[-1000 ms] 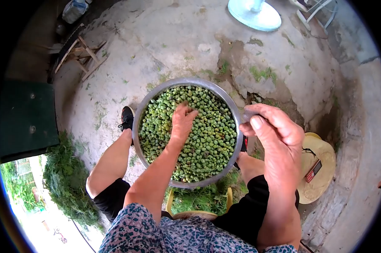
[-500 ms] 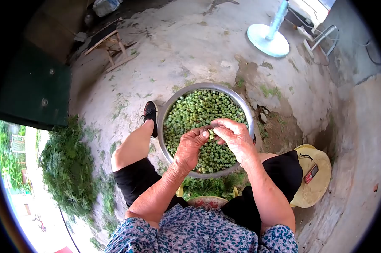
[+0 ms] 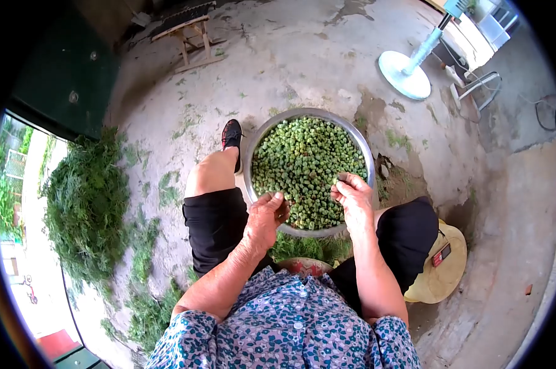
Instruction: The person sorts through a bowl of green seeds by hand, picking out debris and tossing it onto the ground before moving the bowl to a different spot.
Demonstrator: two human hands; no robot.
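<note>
A wide metal basin (image 3: 312, 112) sits between my knees, filled with small round green pods (image 3: 312, 163). My left hand (image 3: 267, 216) is over the basin's lower left edge, thumb pressed against curled fingers. Whatever lies inside it is hidden. At the right side of the basin, above the pods, my right hand (image 3: 353, 195) has its thumb and fingertips pinched together. Anything in that pinch is too small to make out. The two hands are apart.
A yellow stool (image 3: 435, 284) with a red phone-like device (image 3: 441, 254) stands at my right. Cut green plants (image 3: 84, 197) lie heaped at left. Farther off are a wooden bench (image 3: 188, 40) and a pale blue fan stand (image 3: 404, 75). A wall runs along the right.
My hands were together over the pods, fingers on a small green piece; now they have separated, left hand lower left, right hand to the right. The view has shifted slightly.
</note>
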